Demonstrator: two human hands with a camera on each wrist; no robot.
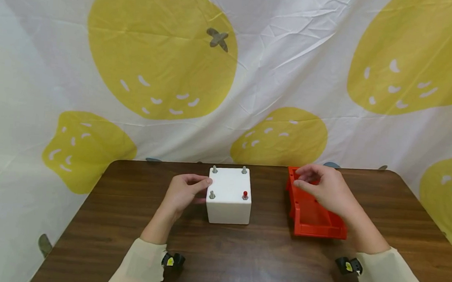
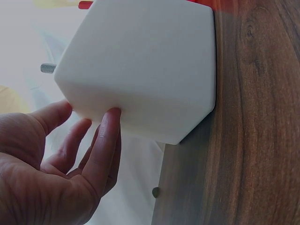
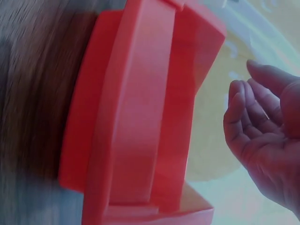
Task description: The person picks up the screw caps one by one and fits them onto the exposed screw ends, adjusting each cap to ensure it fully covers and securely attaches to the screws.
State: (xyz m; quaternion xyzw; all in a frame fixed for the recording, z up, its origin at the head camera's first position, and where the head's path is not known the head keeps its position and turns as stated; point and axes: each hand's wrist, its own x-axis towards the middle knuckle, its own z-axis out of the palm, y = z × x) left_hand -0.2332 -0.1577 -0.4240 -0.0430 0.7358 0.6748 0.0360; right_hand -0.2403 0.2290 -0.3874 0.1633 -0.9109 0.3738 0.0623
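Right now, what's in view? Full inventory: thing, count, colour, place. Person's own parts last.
White block: 1, white, on the table, left of the bin
Bare studs: 3, grey, block top at both far corners and near-left
Red-capped stud: 1, red cap, block top near-right corner
Red bin: 1, red, on the table, right of the block
Table: 1, brown wood grain, beneath both
Cloth: white with yellow fruit print, behind the table
Wrist devices: 2, black with yellow marks, at the cuffs
Sleeves: 2, cream, both forearms
Left hand: 1, bare, touching block's left side
Right hand: 1, bare, over the bin
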